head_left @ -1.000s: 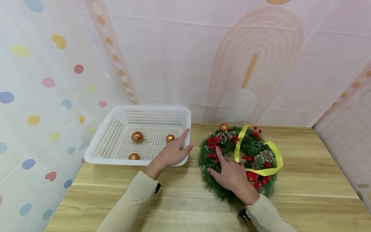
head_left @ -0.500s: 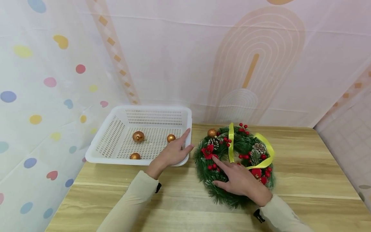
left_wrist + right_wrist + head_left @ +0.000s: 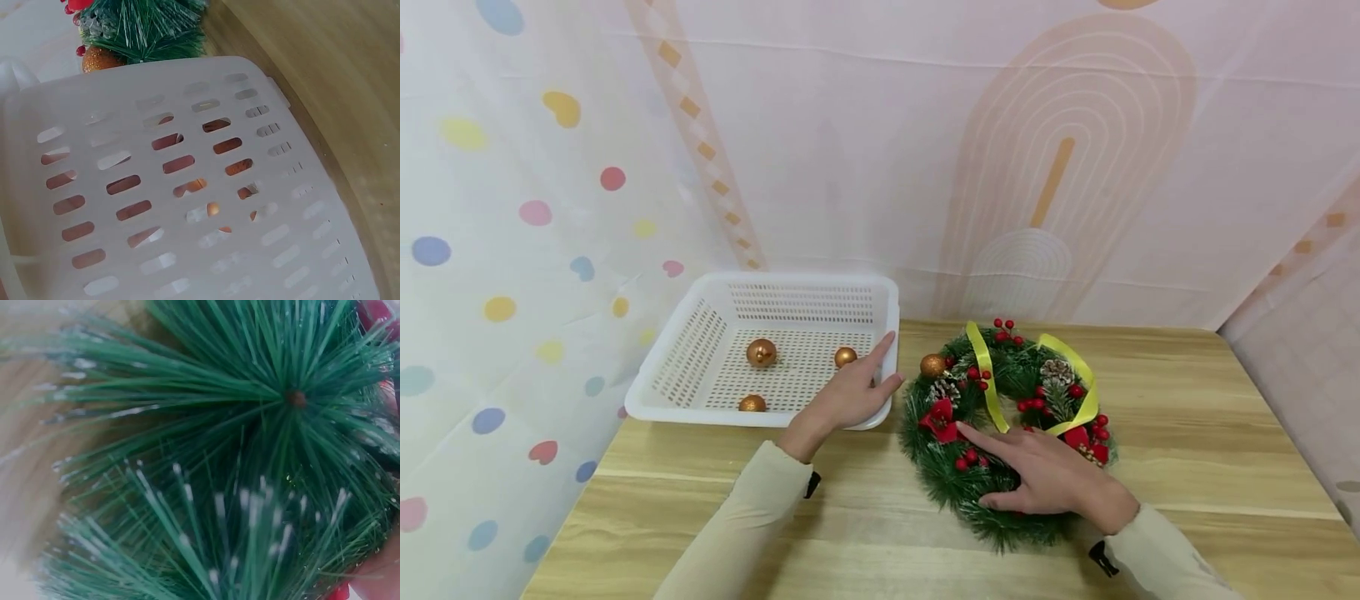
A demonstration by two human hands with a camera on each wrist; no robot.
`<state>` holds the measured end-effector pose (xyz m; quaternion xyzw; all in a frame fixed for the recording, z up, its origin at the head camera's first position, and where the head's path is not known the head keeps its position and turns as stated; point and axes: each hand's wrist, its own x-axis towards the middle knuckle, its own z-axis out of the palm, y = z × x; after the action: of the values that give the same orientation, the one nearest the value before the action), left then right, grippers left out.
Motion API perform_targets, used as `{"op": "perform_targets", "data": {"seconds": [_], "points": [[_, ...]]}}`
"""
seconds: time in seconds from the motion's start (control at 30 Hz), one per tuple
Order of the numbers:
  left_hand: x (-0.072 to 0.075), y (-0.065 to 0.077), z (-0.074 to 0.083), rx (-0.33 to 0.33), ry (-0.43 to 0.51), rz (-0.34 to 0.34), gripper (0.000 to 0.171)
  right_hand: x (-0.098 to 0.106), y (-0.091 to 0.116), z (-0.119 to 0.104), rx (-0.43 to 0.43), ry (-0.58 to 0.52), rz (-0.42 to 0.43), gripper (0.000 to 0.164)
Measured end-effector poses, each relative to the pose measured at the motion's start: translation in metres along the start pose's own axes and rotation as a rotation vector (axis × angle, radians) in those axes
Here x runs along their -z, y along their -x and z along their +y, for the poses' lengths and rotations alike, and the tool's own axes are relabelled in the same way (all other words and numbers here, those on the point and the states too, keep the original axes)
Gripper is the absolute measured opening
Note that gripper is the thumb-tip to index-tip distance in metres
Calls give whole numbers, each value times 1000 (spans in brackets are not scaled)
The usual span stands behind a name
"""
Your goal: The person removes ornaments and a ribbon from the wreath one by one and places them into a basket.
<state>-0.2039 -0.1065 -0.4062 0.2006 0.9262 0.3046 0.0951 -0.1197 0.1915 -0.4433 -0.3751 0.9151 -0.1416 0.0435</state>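
Observation:
A white plastic basket stands at the left of the table. My left hand lies over its front right corner, index finger straight along the right rim and thumb over the edge; skin shows through the wall slots in the left wrist view. Inside lie copper balls, among them a shiny one and a glittery one. My right hand holds the near part of a green Christmas wreath, index fingertip at a red flower; its other fingers are largely hidden. A glittery orange ball sits on the wreath's far left.
A yellow ribbon loops over the wreath, among pine cones and red berries. The wooden table backs onto a patterned cloth.
The wreath has turned counterclockwise, its orange ball going from the back to the left, and the ribbon has shifted left. My right hand turned along with it; the left hand stayed put.

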Motion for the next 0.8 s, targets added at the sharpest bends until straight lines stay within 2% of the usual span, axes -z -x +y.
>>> {"op": "perform_targets", "data": {"seconds": [0.13, 0.3, 0.4, 0.57, 0.67, 0.8], "points": [[-1, 0, 3, -9, -29, 51, 70, 1, 2, 1, -6, -17, 0, 89], [-2, -3, 15, -58, -121, 202, 58, 1, 2, 1, -32, -18, -7, 93], [-3, -7, 27, -97, -105, 239, 50, 1, 2, 1, -34, -21, -2, 93], [-4, -18, 46, -132, 4, 164, 48, 0, 2, 1, -30, -32, 1, 92], [-7, -26, 51, -137, 28, 104, 49, 0, 2, 2, -29, -36, 2, 91], [-12, -34, 54, -102, 46, 48, 52, 0, 1, 2, -29, -37, 2, 91]]}}
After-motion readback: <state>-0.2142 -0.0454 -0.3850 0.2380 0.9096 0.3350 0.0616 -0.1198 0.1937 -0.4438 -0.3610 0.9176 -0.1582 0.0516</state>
